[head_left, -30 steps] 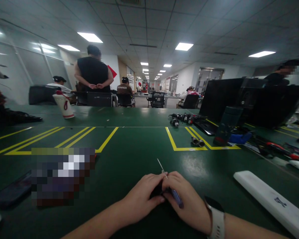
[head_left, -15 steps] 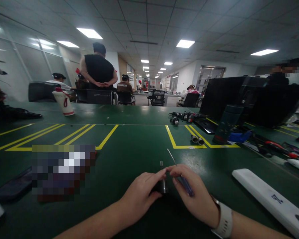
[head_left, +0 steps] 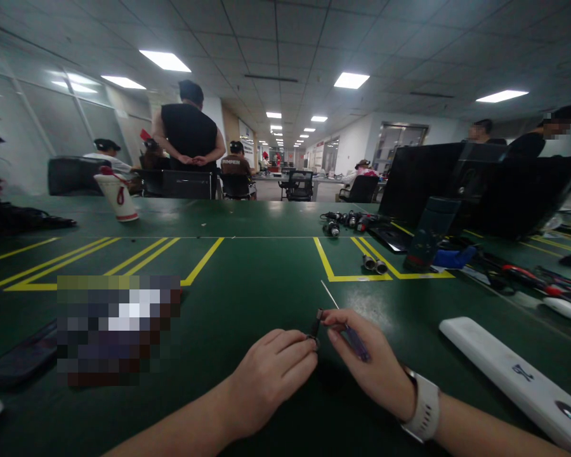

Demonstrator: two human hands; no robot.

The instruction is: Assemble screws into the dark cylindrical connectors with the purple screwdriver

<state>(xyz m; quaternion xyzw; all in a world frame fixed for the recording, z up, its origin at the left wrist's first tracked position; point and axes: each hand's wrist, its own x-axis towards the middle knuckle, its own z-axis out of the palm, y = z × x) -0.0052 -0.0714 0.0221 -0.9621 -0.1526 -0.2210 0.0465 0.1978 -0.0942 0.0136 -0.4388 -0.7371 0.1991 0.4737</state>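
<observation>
My left hand point(head_left: 280, 371) now wraps closer around the small dark metal part point(head_left: 316, 325), toward the green tabletop's point(head_left: 247, 260) near edge; my right hand point(head_left: 380, 362), curled on the thin purple-handled screwdriver point(head_left: 358, 346), meets the part's top, probably steadying it.

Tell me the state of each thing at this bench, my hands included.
Left hand: closed on the small metal part
Right hand: closed on the screwdriver
Small metal part: upper end showing, rest hidden
Screwdriver: tilted, shaft tip free
Watch: strapped round right wrist
Cup: upright
Bottle: upright
Metal cylinders: lying side by side
White bar: lying flat
</observation>
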